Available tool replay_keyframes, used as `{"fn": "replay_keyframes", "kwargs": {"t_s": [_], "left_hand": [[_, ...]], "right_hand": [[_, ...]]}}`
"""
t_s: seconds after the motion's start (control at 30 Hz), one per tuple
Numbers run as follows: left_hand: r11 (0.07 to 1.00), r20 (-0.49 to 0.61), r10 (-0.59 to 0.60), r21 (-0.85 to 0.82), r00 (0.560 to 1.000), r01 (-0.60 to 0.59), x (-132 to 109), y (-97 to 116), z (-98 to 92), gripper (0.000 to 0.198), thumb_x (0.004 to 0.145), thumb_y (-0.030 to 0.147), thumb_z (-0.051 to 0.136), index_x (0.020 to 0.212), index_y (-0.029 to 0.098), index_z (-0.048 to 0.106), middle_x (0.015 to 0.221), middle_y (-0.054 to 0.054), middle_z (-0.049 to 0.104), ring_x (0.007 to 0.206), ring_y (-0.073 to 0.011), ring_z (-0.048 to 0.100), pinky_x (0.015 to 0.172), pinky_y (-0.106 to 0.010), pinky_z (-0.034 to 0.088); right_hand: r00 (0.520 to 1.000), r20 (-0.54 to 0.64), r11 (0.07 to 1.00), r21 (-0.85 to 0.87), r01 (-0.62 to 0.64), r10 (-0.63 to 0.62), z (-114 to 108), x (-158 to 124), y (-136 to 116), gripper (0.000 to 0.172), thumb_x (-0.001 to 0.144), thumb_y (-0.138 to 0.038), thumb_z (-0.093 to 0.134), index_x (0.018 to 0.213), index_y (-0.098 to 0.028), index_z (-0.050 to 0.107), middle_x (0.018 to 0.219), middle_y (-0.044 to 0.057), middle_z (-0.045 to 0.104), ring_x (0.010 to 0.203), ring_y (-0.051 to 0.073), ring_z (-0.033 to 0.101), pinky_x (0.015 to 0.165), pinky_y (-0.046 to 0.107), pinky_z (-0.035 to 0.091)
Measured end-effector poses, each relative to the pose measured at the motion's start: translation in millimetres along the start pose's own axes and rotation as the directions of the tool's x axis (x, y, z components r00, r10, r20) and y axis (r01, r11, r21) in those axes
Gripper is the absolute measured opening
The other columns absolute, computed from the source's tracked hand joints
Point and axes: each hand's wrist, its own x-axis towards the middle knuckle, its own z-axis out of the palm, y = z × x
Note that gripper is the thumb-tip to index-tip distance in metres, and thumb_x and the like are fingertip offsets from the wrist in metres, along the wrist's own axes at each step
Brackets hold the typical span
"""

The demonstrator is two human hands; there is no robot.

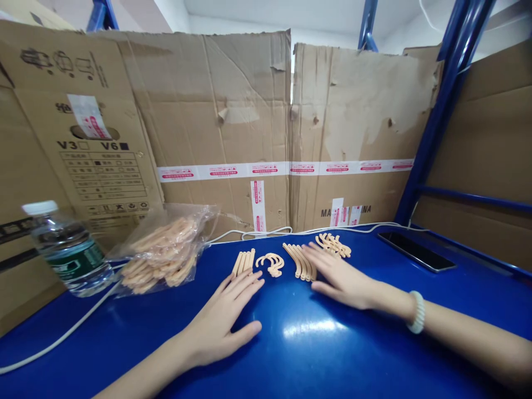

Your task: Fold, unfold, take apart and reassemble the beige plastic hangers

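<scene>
My left hand (224, 316) lies palm down with fingers stretched, its fingertips over the near ends of a row of straight beige sticks (244, 261). Fingers spread, my right hand (343, 277) rests flat beside a row of slightly curved beige pieces (297, 260) and covers part of their right side. Between the two rows is a small heap of strongly curved beige pieces (272, 263). Behind the right hand's fingers lies another loose pile of wavy beige pieces (333, 244). Neither hand grips anything.
At the left a clear plastic bag (166, 252) of beige pieces stands by a water bottle (72, 252). A black phone (417, 250) lies on the blue table (299, 360) at the right. A white cable (62, 346) runs along the back and left; cardboard sheets (216, 122) wall the rear.
</scene>
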Motion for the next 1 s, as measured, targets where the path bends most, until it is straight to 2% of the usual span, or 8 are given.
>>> {"fn": "replay_keyframes", "kwargs": {"t_s": [0.13, 0.27, 0.4, 0.5, 0.7, 0.8, 0.9, 1.0], "left_hand": [[1.000, 0.092, -0.014, 0.021, 0.996, 0.012, -2, 3, -2.0, 0.073, 0.093, 0.060, 0.040, 0.153, 0.029, 0.013, 0.159, -0.004, 0.018, 0.146, -0.0295, 0.018, 0.117, -0.057, 0.020], [0.997, 0.155, -0.066, 0.042, 0.986, 0.061, 4, -10, -3.9, 0.075, 0.094, 0.062, 0.035, 0.154, 0.025, 0.011, 0.159, -0.006, 0.013, 0.147, -0.0290, 0.014, 0.118, -0.055, 0.016], [0.998, 0.123, -0.060, 0.027, 0.991, 0.057, 17, -33, -6.1, 0.073, 0.094, 0.060, 0.037, 0.153, 0.024, 0.013, 0.159, -0.009, 0.016, 0.146, -0.0309, 0.017, 0.117, -0.055, 0.018], [0.999, 0.098, -0.036, 0.018, 0.995, 0.034, 27, -42, -3.7, 0.073, 0.094, 0.060, 0.039, 0.153, 0.024, 0.013, 0.159, -0.010, 0.015, 0.146, -0.0305, 0.016, 0.117, -0.054, 0.019], [0.999, 0.050, -0.028, 0.019, 0.998, 0.027, 35, -41, 3.9, 0.073, 0.094, 0.059, 0.041, 0.153, 0.022, 0.019, 0.158, -0.012, 0.020, 0.146, -0.0300, 0.019, 0.116, -0.052, 0.022], [0.999, 0.042, -0.035, 0.017, 0.998, 0.034, 35, -41, 4.9, 0.073, 0.093, 0.059, 0.041, 0.152, 0.020, 0.021, 0.158, -0.013, 0.021, 0.146, -0.0301, 0.019, 0.117, -0.052, 0.020], [0.999, 0.058, -0.043, 0.009, 0.997, 0.042, 35, -41, 4.8, 0.074, 0.092, 0.060, 0.041, 0.152, 0.019, 0.023, 0.158, -0.014, 0.022, 0.146, -0.0303, 0.019, 0.117, -0.052, 0.020], [0.999, 0.063, -0.046, -0.005, 0.997, 0.046, 35, -40, 4.3, 0.074, 0.092, 0.061, 0.042, 0.151, 0.019, 0.026, 0.157, -0.014, 0.024, 0.145, -0.0309, 0.021, 0.116, -0.053, 0.021]], "right_hand": [[0.982, 0.176, 0.998, 0.042, 0.056, -0.062, 7, 13, -36, 0.084, 0.094, -0.063, 0.037, 0.152, -0.005, 0.018, 0.158, 0.019, 0.010, 0.147, 0.030, 0.005, 0.119, 0.049, 0.015], [0.975, 0.220, 0.998, 0.041, -0.039, 0.030, 11, 26, -17, 0.094, 0.091, -0.069, 0.035, 0.150, 0.003, 0.020, 0.156, 0.025, 0.012, 0.146, 0.034, 0.009, 0.119, 0.050, 0.014], [0.980, 0.195, 0.998, 0.029, -0.054, 0.048, 9, 34, 11, 0.090, 0.092, -0.067, 0.034, 0.150, 0.001, 0.022, 0.156, 0.024, 0.015, 0.146, 0.034, 0.011, 0.119, 0.049, 0.015], [0.989, 0.140, 0.999, 0.027, -0.041, 0.037, 5, 38, 12, 0.080, 0.095, -0.060, 0.035, 0.151, -0.003, 0.023, 0.157, 0.022, 0.013, 0.146, 0.033, 0.009, 0.119, 0.051, 0.015], [0.995, 0.042, 0.996, 0.014, 0.086, -0.087, 13, 56, -41, 0.081, 0.089, -0.041, 0.056, 0.152, -0.007, 0.019, 0.158, 0.019, 0.017, 0.147, 0.031, 0.011, 0.119, 0.048, 0.018], [0.994, 0.072, 0.996, 0.002, 0.084, -0.084, 31, 76, -58, 0.074, 0.090, -0.034, 0.053, 0.148, 0.003, 0.025, 0.154, 0.027, 0.023, 0.144, 0.036, 0.018, 0.117, 0.050, 0.025], [0.997, 0.058, 0.999, 0.013, 0.046, -0.046, 46, 102, -49, 0.060, 0.094, -0.023, 0.041, 0.144, 0.008, 0.029, 0.150, 0.032, 0.027, 0.144, 0.035, 0.021, 0.116, 0.051, 0.025], [0.999, 0.027, 0.999, 0.036, 0.020, -0.021, 52, 124, -25, 0.051, 0.093, -0.016, 0.040, 0.142, 0.001, 0.036, 0.149, 0.028, 0.033, 0.143, 0.033, 0.026, 0.114, 0.053, 0.026]]}}
